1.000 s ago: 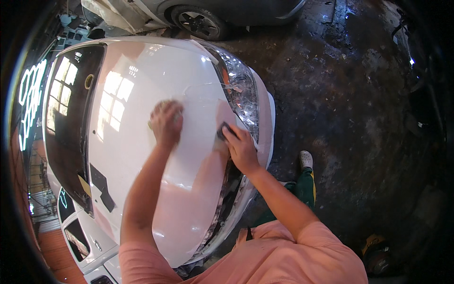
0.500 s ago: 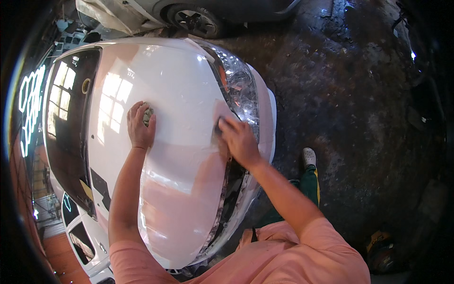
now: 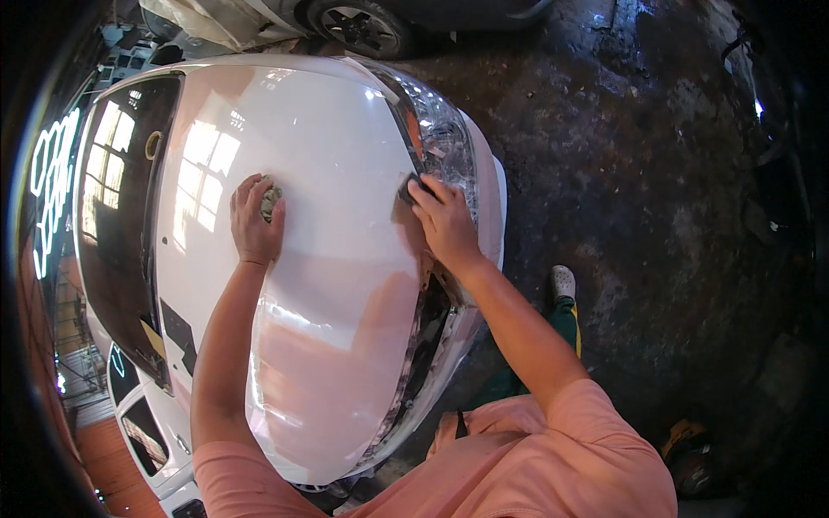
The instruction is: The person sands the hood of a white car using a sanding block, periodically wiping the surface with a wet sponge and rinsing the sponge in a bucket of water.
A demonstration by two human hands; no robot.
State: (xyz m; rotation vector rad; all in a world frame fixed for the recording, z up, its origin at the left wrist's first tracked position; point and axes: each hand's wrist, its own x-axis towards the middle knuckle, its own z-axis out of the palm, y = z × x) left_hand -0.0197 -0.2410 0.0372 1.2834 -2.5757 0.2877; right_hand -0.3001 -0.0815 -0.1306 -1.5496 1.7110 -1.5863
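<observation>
Since the earlier frame, your left hand (image 3: 253,220) has shifted slightly up and toward the centre of the glossy white car hood (image 3: 337,173), while your right hand (image 3: 445,223) has held its place at the hood's right edge. Your left hand lies palm down on the painted panel, fingers curled over a small crumpled grey-green rag (image 3: 270,200), which is pressed against the hood and shows only at the fingertips. Your right hand lies flat with fingers together, pressing a small dark pad (image 3: 406,187) against the panel just beside the clear plastic headlight (image 3: 440,138); only the pad's corner shows past your fingertips. Window reflections fall on the hood to the left of your left hand. The dark windshield (image 3: 117,224) borders the hood at far left. A dark stained concrete floor (image 3: 656,190) lies to the right, with your white shoe (image 3: 562,281) on it near the bumper.
</observation>
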